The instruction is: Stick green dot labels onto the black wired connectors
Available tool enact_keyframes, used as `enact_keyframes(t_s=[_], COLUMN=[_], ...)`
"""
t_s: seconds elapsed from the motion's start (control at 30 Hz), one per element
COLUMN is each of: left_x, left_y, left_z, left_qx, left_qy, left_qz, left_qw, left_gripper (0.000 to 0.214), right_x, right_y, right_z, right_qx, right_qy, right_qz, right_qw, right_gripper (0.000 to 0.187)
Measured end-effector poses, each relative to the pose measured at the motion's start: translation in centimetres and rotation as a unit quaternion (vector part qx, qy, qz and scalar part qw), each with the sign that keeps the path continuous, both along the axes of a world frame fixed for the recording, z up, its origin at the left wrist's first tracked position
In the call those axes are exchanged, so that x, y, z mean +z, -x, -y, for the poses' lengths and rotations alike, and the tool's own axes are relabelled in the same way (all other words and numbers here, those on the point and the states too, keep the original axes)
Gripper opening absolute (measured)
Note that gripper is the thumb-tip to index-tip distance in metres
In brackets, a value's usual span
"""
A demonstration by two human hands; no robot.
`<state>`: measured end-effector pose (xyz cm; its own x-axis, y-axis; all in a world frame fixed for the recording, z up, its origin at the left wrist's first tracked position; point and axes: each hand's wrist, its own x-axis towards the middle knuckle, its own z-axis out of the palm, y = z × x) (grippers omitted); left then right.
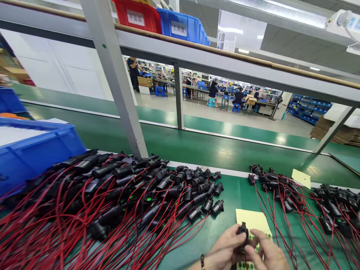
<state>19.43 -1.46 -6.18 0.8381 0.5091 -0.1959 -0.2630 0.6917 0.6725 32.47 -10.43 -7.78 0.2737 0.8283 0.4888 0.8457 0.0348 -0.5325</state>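
Note:
My left hand is closed around a small black cylindrical part with a nozzle-like tip, holding it tip up. My right hand is beside the part, thumb and forefinger apart, with the fingertips close to its right side. Whether they touch it is hard to tell. Beneath both hands lies a pale yellow sheet with rows of green dot stickers, partly covered by the hands. To the left is a large heap of similar black parts with long red wires; some have a green dot.
Two smaller groups of wired black parts lie at the right, with a yellow paper between them. A blue bin stands at the left. A grey post rises behind the heap. People sit at far benches.

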Motion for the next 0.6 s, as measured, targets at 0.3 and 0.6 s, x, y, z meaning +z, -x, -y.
enact_keyframes(t_s=[0.3,0.6], left_x=[-1.0,-1.2], left_y=[0.1,0.1], left_z=[-1.6,-1.2], left_qx=[0.013,-0.004], left_qy=[-0.029,-0.062], left_qz=[-0.149,-0.203], left_qw=[0.988,0.977], left_gripper=[0.047,0.047], right_x=[1.2,-0.5], right_y=[-5.9,-5.6], right_z=[-2.9,-3.7], right_qx=[0.041,0.073], right_qy=[0.182,0.213], right_qz=[0.138,0.137], right_qw=[0.973,0.965], right_gripper=[0.024,0.025])
